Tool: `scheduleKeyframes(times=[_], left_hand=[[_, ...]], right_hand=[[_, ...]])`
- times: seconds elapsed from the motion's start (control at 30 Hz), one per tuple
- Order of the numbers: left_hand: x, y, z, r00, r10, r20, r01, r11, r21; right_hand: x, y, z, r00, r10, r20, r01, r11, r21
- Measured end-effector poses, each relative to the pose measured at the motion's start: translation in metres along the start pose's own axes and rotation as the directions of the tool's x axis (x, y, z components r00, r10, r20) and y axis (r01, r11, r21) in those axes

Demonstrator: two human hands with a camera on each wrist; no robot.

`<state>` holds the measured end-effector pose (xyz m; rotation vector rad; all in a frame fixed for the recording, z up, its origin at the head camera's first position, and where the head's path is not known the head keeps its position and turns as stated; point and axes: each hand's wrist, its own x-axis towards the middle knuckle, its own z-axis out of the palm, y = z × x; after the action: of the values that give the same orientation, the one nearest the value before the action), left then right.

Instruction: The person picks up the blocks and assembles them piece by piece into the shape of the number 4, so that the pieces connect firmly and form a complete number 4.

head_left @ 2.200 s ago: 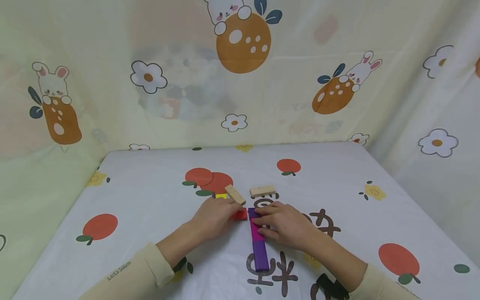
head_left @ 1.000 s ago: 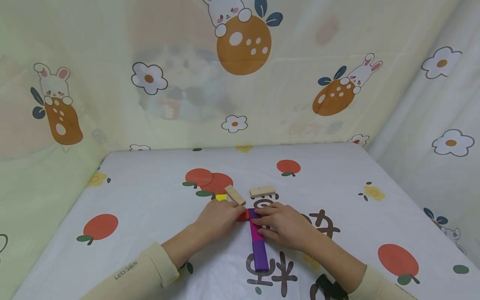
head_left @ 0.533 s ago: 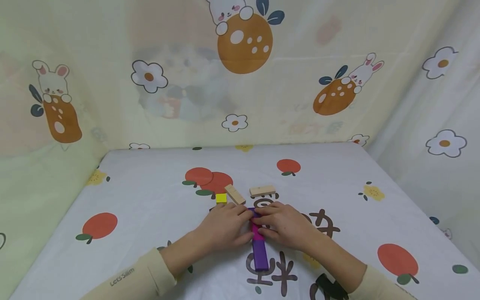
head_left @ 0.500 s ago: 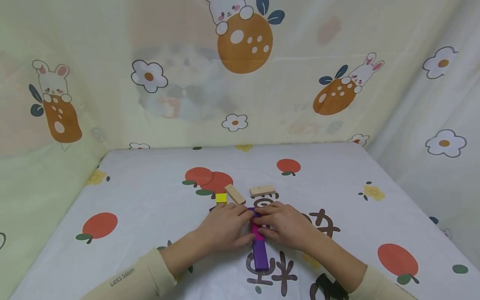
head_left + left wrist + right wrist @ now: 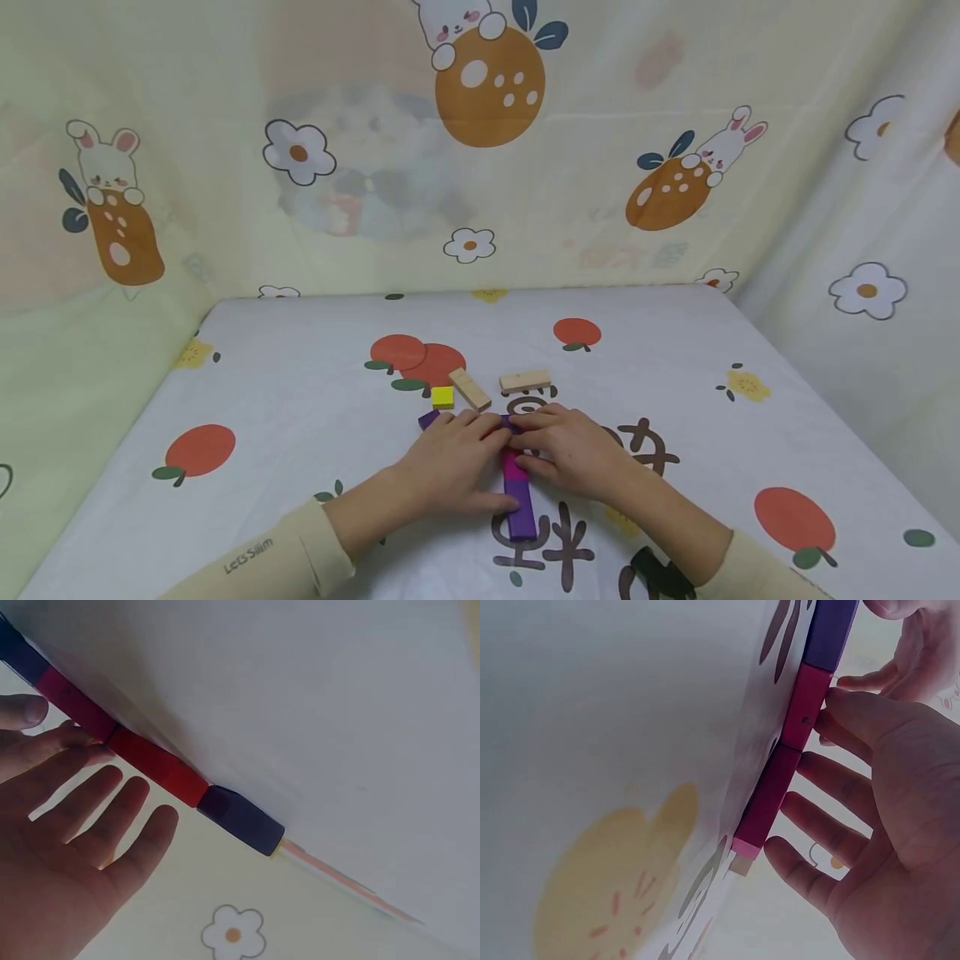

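Note:
Purple and magenta blocks lie end to end in a row on the tablecloth, with another purple block at the far end. My left hand lies along the row's left side, its thumb at the near purple block and its fingertips by the far end. A red block, covered by that hand in the head view, shows in the left wrist view. From the other side my right hand touches the row, its fingers extended along the magenta blocks in the right wrist view.
Beyond the left hand sit a yellow block and a partly covered purple block. Two plain wooden blocks lie farther back. Patterned cloth hangs behind the table and along both sides.
My left hand pushed the red block right to the row's far end, then spread over it, its thumb moving down to the near purple block. The right hand has stayed in place.

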<state>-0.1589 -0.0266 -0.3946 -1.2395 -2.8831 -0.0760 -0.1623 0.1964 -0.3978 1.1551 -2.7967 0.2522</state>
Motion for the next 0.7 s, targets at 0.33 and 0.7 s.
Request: scheduleKeyframes(times=[0.33, 0.7], left_hand=[[0.0020, -0.0011, 0.0027, 0.999, -0.021, 0.030, 0.022, 0.999, -0.044], [0.0021, -0.0014, 0.0017, 0.999, -0.016, 0.029, 0.017, 0.999, -0.047]], right_hand=[[-0.0010, -0.0014, -0.0011, 1.000, -0.005, -0.007, 0.005, 1.000, -0.009], [-0.0003, -0.0023, -0.0009, 1.000, 0.006, 0.018, -0.005, 1.000, -0.015]])
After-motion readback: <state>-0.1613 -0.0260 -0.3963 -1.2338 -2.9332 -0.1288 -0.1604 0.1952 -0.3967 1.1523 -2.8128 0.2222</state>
